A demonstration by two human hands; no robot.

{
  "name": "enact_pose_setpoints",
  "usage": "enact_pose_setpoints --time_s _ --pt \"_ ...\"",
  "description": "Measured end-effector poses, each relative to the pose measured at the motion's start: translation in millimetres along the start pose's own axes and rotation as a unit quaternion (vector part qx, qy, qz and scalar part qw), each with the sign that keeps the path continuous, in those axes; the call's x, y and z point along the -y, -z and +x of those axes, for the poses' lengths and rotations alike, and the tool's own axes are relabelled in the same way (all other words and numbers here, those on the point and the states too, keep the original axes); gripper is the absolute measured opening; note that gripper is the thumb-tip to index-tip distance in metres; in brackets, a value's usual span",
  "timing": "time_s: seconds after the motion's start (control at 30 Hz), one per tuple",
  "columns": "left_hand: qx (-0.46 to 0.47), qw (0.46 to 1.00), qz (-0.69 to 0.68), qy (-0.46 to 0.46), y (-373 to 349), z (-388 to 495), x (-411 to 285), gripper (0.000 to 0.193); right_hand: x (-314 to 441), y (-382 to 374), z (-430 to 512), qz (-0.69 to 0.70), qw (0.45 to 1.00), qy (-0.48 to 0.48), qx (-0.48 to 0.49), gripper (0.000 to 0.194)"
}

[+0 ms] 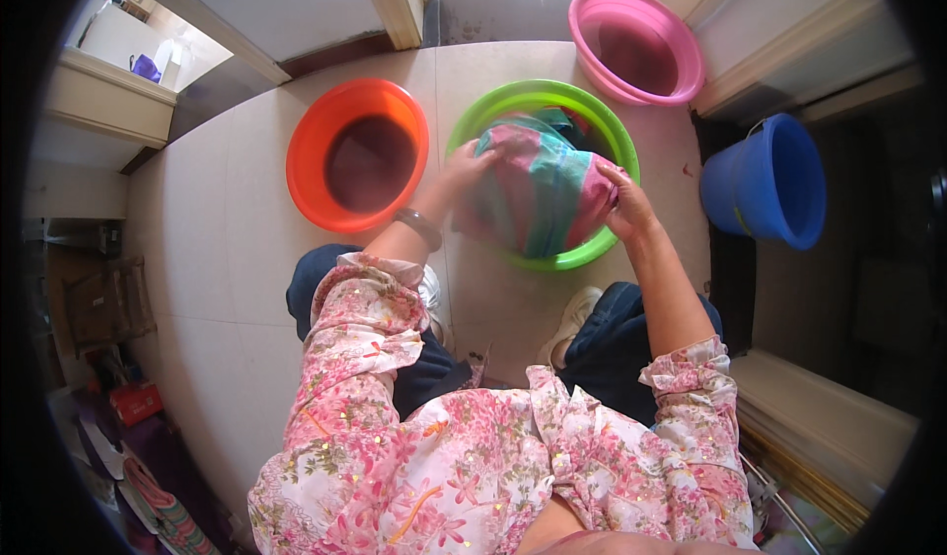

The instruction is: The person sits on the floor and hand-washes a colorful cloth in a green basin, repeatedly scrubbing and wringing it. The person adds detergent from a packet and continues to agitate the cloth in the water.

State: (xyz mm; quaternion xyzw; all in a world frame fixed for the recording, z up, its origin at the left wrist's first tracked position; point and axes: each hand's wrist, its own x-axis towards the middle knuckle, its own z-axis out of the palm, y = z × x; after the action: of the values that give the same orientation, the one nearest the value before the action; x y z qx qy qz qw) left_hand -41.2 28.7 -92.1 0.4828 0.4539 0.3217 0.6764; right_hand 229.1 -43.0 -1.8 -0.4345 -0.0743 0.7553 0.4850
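Note:
A pink and teal striped cloth (544, 185) is spread between my two hands above a bright green plastic basin (551, 263). My left hand (473, 166) grips its upper left edge. On the other side, my right hand (625, 200) pinches the pink right edge, thumb on top. The cloth hides much of the basin's inside, and its lower left part is blurred. Behind it, more dark teal and red fabric (566, 122) shows inside the basin.
Left of the green basin stands an orange basin (305, 163) holding dark water. A pink basin (584, 44), also with dark liquid, is by the doorway at the back right. A blue bucket (729, 185) stands at the right. A wooden stool (111, 303) is at far left.

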Motion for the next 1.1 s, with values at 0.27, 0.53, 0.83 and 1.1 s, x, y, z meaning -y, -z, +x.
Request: enact_pose_setpoints --time_s 0.27,0.53,0.83,1.1 --pt "-0.108 0.926 0.281 -0.228 -123.2 -39.8 -59.2 0.043 -43.7 -17.9 28.8 0.111 0.993 0.038 0.012 0.02" --pt "-0.194 0.89 0.393 -0.124 -107.2 -4.5 -58.5 0.056 -62.0 -44.1 6.1 0.12 0.985 0.119 -0.018 0.022" --pt "-0.143 0.909 0.377 -0.108 -140.0 -41.7 -78.5 0.058 -60.2 -32.3 18.1 0.078 0.99 0.112 -0.036 0.024" --pt "-0.252 0.924 0.288 0.004 -106.8 -25.9 -65.8 0.05 -82.2 -49.8 -4.5 0.0 0.992 0.113 -0.053 0.013"
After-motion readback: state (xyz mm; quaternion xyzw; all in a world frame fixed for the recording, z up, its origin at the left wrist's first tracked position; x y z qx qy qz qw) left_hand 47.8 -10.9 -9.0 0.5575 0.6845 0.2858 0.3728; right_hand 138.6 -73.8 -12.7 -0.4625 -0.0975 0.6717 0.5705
